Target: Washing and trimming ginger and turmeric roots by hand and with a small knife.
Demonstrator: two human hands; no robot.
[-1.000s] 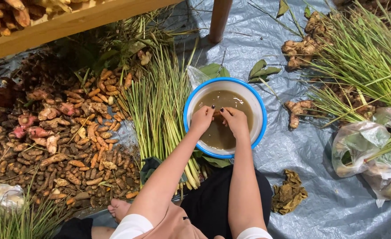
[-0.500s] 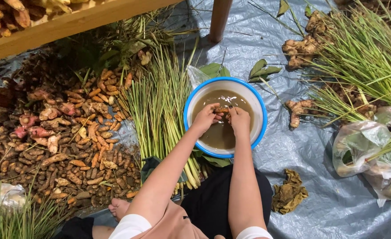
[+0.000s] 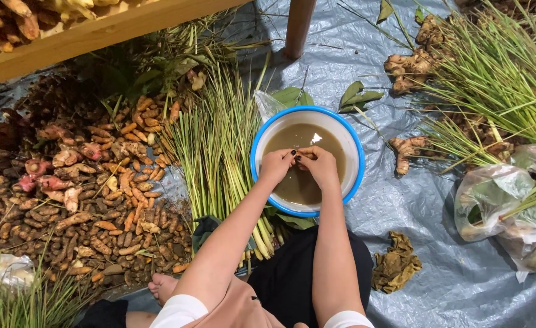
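A white bowl with a blue rim (image 3: 351, 144) sits on the grey tarp and holds murky brown water (image 3: 292, 185). Both my hands are over the water, close together. My left hand (image 3: 276, 165) and my right hand (image 3: 318, 163) pinch a small brownish root piece (image 3: 305, 157) between their fingertips, just above the water's surface. My forearms reach in from the bottom of the view.
A pile of orange and brown turmeric roots (image 3: 98, 200) lies to the left. Lemongrass bundles (image 3: 219, 152) lie beside the bowl, more (image 3: 498, 73) at the right. Ginger pieces (image 3: 407, 152), a plastic bag (image 3: 511, 206), a brown rag (image 3: 395, 264) and a wooden post (image 3: 297, 27) surround me.
My hands have lifted out of the water and come together over the bowl's middle, fingertips now closed on a small root piece.
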